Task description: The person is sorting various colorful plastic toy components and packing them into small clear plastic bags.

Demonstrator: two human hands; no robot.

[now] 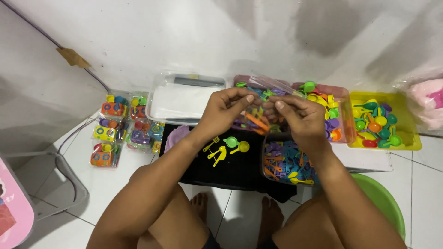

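1. A thin, clear, crinkly plastic bag of small toy utensils hangs above the black cloth.
2. The left hand and right hand pinch its top edge.

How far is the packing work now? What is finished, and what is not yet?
Done: several filled toy packets lie on the floor at the left. In hand: the left hand and right hand hold a clear small bag with coloured pieces inside. Left: loose yellow and green utensils wait on the black cloth, and the yellow tray and other bins look full.
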